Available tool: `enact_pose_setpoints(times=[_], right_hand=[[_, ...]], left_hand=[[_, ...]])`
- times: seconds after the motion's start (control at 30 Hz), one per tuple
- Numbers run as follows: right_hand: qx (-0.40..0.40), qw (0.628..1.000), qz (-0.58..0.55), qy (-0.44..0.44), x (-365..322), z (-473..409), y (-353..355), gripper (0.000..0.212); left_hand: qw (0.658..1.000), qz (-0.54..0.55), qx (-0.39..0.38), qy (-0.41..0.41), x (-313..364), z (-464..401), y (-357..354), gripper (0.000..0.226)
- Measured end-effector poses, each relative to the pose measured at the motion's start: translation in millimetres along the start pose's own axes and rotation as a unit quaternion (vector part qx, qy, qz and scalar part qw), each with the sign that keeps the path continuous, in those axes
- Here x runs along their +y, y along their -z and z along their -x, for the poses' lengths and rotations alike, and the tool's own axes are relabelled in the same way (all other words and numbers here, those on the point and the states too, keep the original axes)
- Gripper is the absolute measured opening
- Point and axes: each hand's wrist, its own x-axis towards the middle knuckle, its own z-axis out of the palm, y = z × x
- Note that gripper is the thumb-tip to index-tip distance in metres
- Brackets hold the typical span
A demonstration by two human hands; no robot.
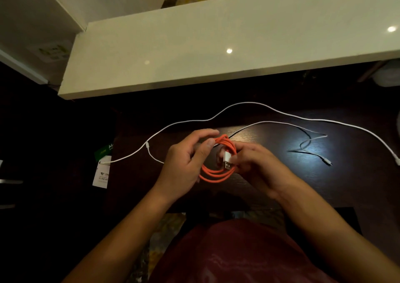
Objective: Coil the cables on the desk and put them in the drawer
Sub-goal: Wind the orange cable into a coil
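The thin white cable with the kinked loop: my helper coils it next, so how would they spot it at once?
On the dark wooden desk, look right of the right hand. The thin white cable arcs rightward, kinks into a small loop and ends in a small plug. The thick white cable behind it is longer and has no kink.

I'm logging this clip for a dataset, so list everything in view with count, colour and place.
orange cable: 1, orange with a white USB plug, coiled, held above the desk centre
white cables: 2, white, one thick, one thin, lying uncoiled across the desk behind the hands
desk: 1, dark wood, centre
shelf: 1, cream, above the desk's far side
paper tag: 1, white and green, at the desk's left edge
left hand: 1, grips the coil's left side
right hand: 1, fingers pinch the plug end
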Motion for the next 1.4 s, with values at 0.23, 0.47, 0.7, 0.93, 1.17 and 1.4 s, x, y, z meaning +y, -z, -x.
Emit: enact_pose_setpoints(times=[0.23,0.47,0.7,0.93,1.17,1.4], right_hand=[[0.013,1.0,0.017,-0.011,-5.0,-1.8,-6.6,0.042],[-0.001,0.996,0.09,0.023,-15.0,-1.7,-12.3,0.021],[-0.066,0.997,-0.023,-0.019,-27.0,-1.7,-11.1,0.017],[-0.022,0.989,0.143,-0.024,-34.8,-0.7,-16.3,0.015],[-0.019,0.99,0.129,-0.059,-32.4,-6.4,-18.4,0.015],[-0.038,0.995,-0.071,-0.052,-24.7,-10.5,-7.2,0.043]], left_hand=[[1.0,0.009,-0.007,-0.002,7.1,-0.2,4.0,0.027],[0.999,0.039,0.013,-0.012,15.6,-6.8,5.2,0.02],[0.998,0.012,0.044,-0.045,16.9,-15.2,8.5,0.019],[0.999,0.021,0.024,-0.025,20.8,-12.0,7.2,0.017],[0.997,-0.027,0.034,-0.066,28.0,-14.8,11.9,0.019],[0.998,0.0,0.041,-0.04,23.7,-19.4,27.3,0.019]])
